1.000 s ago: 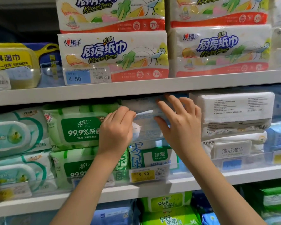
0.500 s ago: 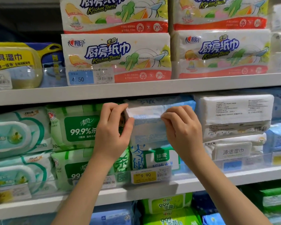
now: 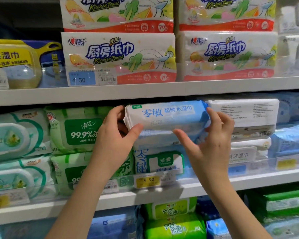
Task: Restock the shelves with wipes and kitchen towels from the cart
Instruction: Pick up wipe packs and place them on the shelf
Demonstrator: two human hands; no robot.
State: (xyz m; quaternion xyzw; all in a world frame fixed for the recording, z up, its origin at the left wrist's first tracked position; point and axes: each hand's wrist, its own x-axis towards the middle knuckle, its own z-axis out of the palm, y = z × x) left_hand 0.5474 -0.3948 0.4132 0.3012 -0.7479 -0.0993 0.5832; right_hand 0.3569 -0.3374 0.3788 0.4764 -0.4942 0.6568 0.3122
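I'm in a shop, at an aisle of paper goods. White shelf boards (image 3: 145,91) run in tiers, packed with stacks of identical kitchen towel packs (image 3: 118,56) and wet wipe packs (image 3: 76,130), printed faces out. On the shelf fronts sit a blue 4.50 price tag (image 3: 81,78) and a yellow 9.90 price tag (image 3: 148,181), each beside a barcode.

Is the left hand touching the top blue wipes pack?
Touching. The head view shows the left hand gripping the blue wipes pack, thumb on its lower front edge.

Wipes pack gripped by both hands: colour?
Head view: white and light blue soft plastic wipes pack, blue lettering, small green tag.
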